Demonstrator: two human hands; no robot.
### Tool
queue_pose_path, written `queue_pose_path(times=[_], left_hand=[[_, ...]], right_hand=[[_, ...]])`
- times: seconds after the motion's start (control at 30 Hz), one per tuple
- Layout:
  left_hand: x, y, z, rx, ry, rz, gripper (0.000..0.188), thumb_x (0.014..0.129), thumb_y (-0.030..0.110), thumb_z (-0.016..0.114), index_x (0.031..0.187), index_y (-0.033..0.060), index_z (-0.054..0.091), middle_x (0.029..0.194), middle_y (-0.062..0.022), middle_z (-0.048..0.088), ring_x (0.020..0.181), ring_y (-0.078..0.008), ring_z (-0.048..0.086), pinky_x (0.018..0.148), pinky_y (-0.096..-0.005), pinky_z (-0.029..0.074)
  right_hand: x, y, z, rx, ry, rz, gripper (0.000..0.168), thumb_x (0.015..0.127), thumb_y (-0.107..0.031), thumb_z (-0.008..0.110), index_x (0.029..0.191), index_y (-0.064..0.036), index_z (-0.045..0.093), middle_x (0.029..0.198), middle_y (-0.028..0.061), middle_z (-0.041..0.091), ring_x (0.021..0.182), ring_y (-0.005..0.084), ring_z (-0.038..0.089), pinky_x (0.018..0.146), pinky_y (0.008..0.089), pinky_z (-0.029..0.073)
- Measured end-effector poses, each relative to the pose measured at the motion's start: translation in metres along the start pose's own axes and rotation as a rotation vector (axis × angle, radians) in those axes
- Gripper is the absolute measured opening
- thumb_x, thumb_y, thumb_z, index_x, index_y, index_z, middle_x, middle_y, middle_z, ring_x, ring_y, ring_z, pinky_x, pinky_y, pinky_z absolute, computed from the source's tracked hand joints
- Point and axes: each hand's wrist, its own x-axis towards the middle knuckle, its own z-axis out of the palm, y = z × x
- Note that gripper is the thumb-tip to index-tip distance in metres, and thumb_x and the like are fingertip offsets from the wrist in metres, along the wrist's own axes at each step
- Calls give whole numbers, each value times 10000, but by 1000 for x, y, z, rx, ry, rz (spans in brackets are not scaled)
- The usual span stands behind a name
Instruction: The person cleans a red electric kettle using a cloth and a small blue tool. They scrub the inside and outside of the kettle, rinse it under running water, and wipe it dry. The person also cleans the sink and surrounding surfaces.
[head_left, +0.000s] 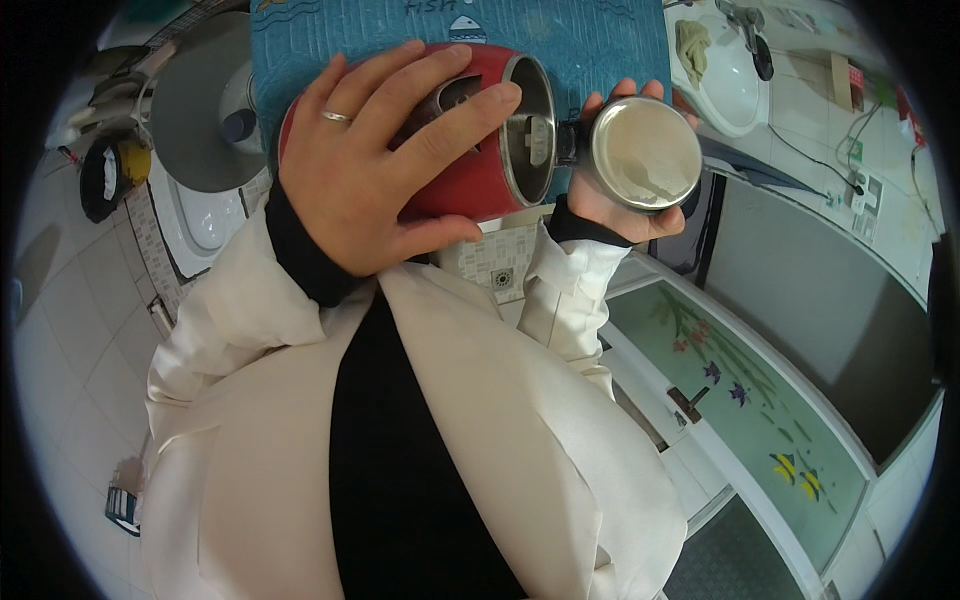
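Note:
A red kettle-like metal vessel (480, 169) lies on its side, with its stainless steel mouth facing right. My left hand (367, 150), wearing a ring, spreads over its body and holds it from above. From the mouth's rim, a black hinge (568, 142) carries the round metal lid (646, 154), which is swung open. Palm up, my right hand (600, 202) cups the lid from behind, fingers and thumb showing around its edge. Below the vessel is a blue cover (592, 45) with a fish print and writing. My left palm hides much of the vessel's far end.
A white washbasin (724, 82) with a cloth (691, 52) and tap stands at upper right. At left are a large grey disc (191, 112) and a squat toilet (202, 225). A floor drain (502, 280) lies below my hands. A flower-patterned glass door (742, 405) fills the lower right.

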Motion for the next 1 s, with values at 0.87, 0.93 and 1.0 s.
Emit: queue_pose_path(times=[0.87, 0.93, 1.0], left_hand=[[10, 6, 5, 47, -35, 24, 808, 596, 567, 709, 1293, 231, 473, 1309, -111, 460, 1194, -335, 453, 965, -523, 344], [10, 6, 5, 48, -33, 24, 804, 598, 564, 710, 1291, 230, 475, 1308, -111, 461, 1193, -335, 454, 965, -523, 343], [10, 6, 4, 47, -30, 24, 800, 599, 561, 710, 1289, 229, 477, 1307, -111, 462, 1192, -335, 455, 964, -522, 343]], right_hand=[[0, -4, -16, 36, 31, 17, 762, 558, -310, 726, 1268, -213, 466, 1346, 177, 400, 1233, 419, 373, 987, 611, 314], [0, -4, -15, 39, 29, 21, 764, 559, -308, 729, 1270, -214, 464, 1348, 177, 398, 1234, 420, 372, 987, 612, 312], [1, -4, -15, 33, 12, 23, 766, 563, -308, 730, 1273, -216, 460, 1349, 177, 396, 1235, 420, 371, 986, 613, 313]])
